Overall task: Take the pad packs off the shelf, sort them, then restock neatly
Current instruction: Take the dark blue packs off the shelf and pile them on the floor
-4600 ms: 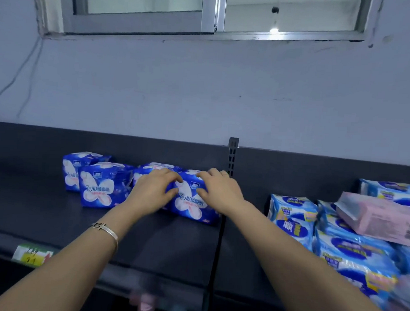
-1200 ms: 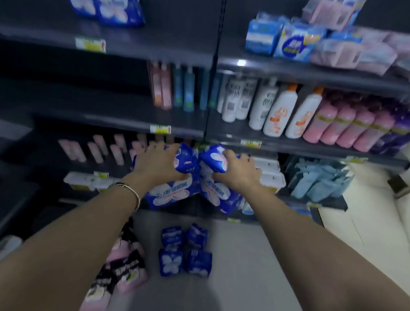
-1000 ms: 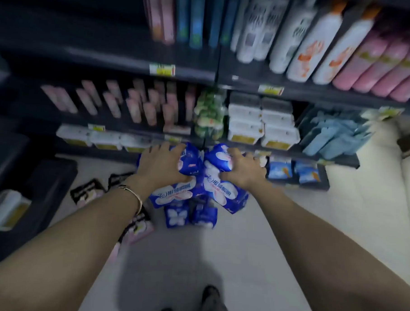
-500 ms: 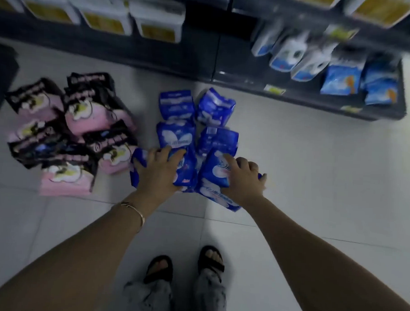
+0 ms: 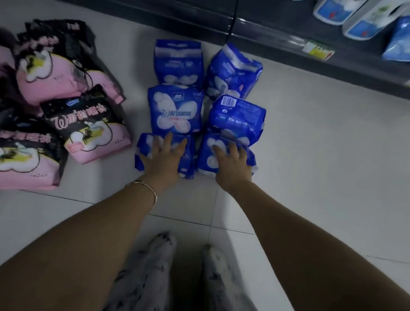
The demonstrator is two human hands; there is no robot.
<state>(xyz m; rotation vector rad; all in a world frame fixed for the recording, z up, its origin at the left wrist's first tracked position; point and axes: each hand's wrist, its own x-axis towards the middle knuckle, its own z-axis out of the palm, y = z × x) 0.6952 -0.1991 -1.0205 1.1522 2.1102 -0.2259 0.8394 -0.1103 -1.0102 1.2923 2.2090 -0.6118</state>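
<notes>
Pad packs in blue are down on the floor tiles, six of them in two rows of three running away from us, pretty much touching each other. Our left hand lies flat on the near-left pack, fingers straight and spread, thumb out toward its left edge, so it's pressing rather than grabbing. Our right hand sits on top of the near-right pack with the fingers a bit bent over it; honestly we can't tell if it's gripping or just resting there. The pack behind that one shows its barcode side, and the far-right pack sits tilted.

Just left of the blue group there's a loose pile of pink-and-black packs, overlapping each other. Across the top runs the dark bottom shelf with a yellow price label on its edge and some white and blue products above it, blurry. A thin bracelet is on our left wrist, and our patterned trousers show at the bottom.
</notes>
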